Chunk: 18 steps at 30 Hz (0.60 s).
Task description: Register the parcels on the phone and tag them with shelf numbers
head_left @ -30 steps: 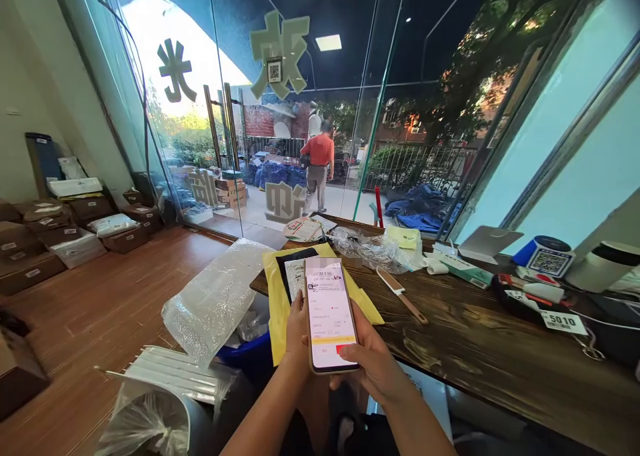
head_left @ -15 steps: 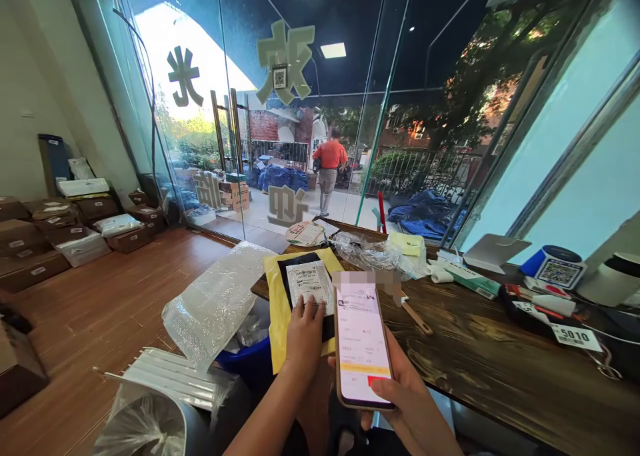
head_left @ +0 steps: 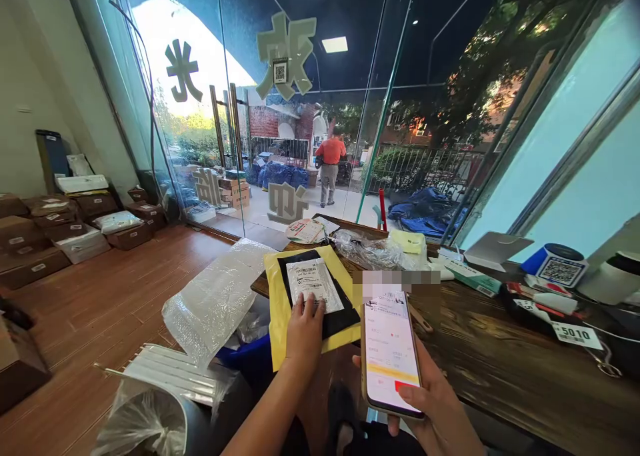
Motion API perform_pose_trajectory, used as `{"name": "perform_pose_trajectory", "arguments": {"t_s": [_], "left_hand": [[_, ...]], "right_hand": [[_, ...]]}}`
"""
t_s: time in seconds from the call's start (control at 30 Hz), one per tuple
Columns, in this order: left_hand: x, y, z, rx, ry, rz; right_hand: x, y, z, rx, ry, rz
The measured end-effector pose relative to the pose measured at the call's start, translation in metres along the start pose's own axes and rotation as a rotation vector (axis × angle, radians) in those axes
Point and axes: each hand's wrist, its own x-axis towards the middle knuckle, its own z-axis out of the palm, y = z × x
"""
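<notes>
My left hand (head_left: pixel 305 326) lies with fingers stretched out on a white shipping label (head_left: pixel 313 281). The label is on a flat black parcel (head_left: pixel 345 317), which rests on a yellow mailer (head_left: pixel 277 303) at the table's left end. In my right hand (head_left: pixel 435 393) is a smartphone (head_left: pixel 389 349), held upright with its lit screen towards me. My right thumb touches the red patch low on the screen. Part of the view above the phone is blurred out.
Bubble wrap (head_left: pixel 215 303) hangs left of the dark wooden table (head_left: pixel 480 356), above a blue bin (head_left: pixel 245 356). Crumpled clear plastic (head_left: pixel 370 249) lies behind the parcel. A QR-code stand (head_left: pixel 557 269) is at right. Boxes (head_left: pixel 30 236) line the left wall. Beyond the glass stands a person (head_left: pixel 330 163).
My right hand has moved the phone right, away from the parcel, uncovering more of the label and black parcel. My left hand stays on the label. The person outside has walked slightly farther off.
</notes>
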Motion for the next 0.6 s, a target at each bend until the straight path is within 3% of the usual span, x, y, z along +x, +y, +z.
{"name": "perform_pose_trajectory", "arguments": {"t_s": [0.4, 0.6], "left_hand": [[-0.0006, 0.0019, -0.0049, -0.02, -0.029, -0.028], [-0.0014, 0.0006, -0.0051, -0.015, -0.021, -0.016]], "right_hand": [[-0.001, 0.0033, 0.0011, 0.011, 0.023, 0.003], [0.0034, 0.0041, 0.0077, 0.002, 0.052, -0.066]]}}
